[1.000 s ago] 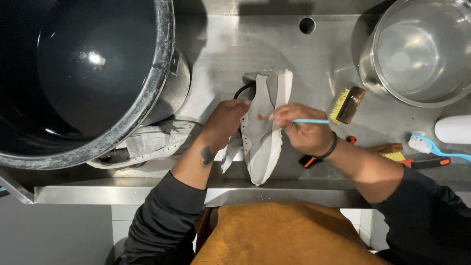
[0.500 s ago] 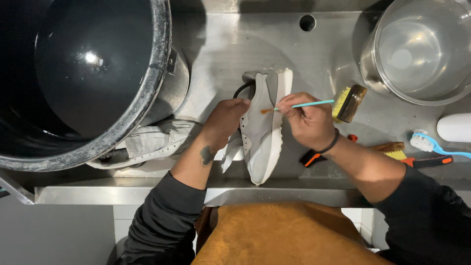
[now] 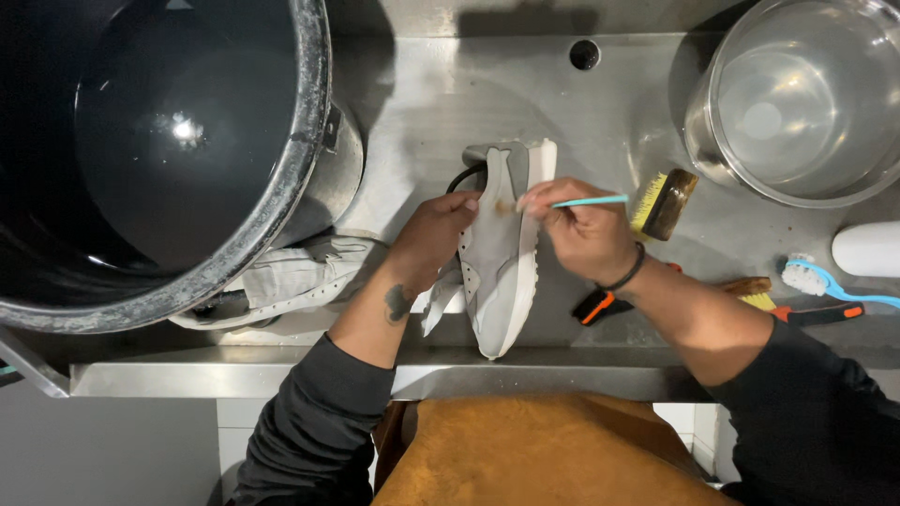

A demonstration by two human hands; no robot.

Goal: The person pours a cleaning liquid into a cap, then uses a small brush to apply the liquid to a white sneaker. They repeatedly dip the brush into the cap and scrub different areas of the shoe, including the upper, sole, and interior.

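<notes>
Left hand (image 3: 433, 230) gripping one grey shoe (image 3: 502, 253) | right hand (image 3: 586, 230) pinching one teal brush (image 3: 591, 200) | tabletop (image 3: 422, 103) carrying two tubs, three other brushes

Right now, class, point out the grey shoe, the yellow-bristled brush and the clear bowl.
grey shoe (image 3: 497, 281): head view, on its side panel.
yellow-bristled brush (image 3: 667, 203): head view, on its wooden back.
clear bowl (image 3: 698, 126): head view, on its left wall.
</notes>
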